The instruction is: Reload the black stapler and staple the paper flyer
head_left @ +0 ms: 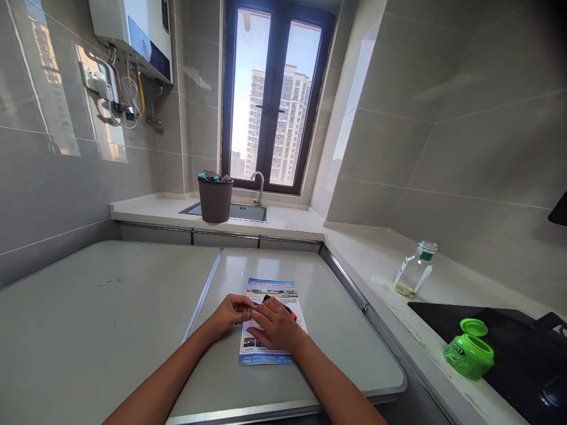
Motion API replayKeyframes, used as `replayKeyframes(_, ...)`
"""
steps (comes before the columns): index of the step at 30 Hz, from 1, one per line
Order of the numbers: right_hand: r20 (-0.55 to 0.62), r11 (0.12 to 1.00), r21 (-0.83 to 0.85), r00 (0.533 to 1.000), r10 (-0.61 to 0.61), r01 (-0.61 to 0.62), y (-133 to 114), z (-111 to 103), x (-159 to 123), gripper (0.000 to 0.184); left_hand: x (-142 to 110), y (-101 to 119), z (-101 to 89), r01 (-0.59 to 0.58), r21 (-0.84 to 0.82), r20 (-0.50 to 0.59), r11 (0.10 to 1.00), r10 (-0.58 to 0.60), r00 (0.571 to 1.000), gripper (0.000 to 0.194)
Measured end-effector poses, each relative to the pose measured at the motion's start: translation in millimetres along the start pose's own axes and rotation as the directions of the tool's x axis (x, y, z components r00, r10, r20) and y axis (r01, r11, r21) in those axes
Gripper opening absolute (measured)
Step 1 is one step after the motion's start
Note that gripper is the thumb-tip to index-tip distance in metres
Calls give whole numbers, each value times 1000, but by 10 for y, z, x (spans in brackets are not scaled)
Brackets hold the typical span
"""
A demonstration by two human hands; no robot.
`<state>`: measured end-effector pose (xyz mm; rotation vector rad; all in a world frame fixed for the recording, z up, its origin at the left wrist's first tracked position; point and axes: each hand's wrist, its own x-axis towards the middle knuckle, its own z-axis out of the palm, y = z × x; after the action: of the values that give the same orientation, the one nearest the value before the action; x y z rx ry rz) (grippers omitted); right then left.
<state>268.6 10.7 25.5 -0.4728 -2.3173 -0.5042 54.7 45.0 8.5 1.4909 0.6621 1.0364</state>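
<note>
Left hand [233, 313] and right hand [277, 324] meet at a dark object [266, 299] (whether pinching, can't tell)

Toward the near edge of the table [110, 313], the right hand [277, 327] hides most of a dark object [289, 311] with a red part, whose form cannot be told; whatever lies at the fingertips of the left hand [234, 313] is too small to make out; both hands cover the middle of a leaflet [266, 359], its fine print unreadable; the table's near left corner and both forearms run out of view; at the edge of the counter [363, 248], a bin [215, 202] hides part of the sink [250, 212]; a blurred, glossy dark thing [556, 391] is cut off at the right.
</note>
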Motion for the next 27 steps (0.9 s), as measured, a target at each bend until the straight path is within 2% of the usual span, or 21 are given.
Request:
replayKeyframes(2,18,1000,-27,1000,16,-16,20,-6,-11,13,-3,-1,-1,-14,-14,29,1000,15,999,44)
replayKeyframes(6,19,999,-47,1000,22,-21,40,-26,-11,12,-3,-2,9,-13,-19,63,1000,14,998,47)
replayKeyframes(14,-4,997,-70,1000,21,-21,53,3,-38,19,2,-18,9,9,-12,60,1000,-8,998,49)
replayKeyframes(16,-41,998,-27,997,63,-65,75,-17,-47,22,7,-21,13,11,-30,46,999,-10,999,50)
replayKeyframes(18,-120,985,50,978,170,-165,125,-52,-50,23,9,-8,20,20,-37,23,999,-19,1000,52)
replayKeyframes(20,-231,935,146,908,349,-323,225,-103,-55,22,11,14,24,31,-25,-16,999,-31,999,52)
replayKeyframes(22,-309,839,231,781,543,-492,389,-167,-79,18,14,33,23,30,-15,-57,999,-31,998,50)
replayKeyframes(23,-317,772,261,704,636,-580,495,-200,-102,16,18,39,21,28,-13,-75,1000,-28,997,49)
replayKeyframes(25,-253,583,269,528,811,-766,745,-259,-176,14,28,47,18,31,-1,-97,1000,-31,995,48)
replayKeyframes(27,-110,308,211,290,951,-928,1017,-290,-284,23,40,52,18,44,31,-109,999,-40,993,48)
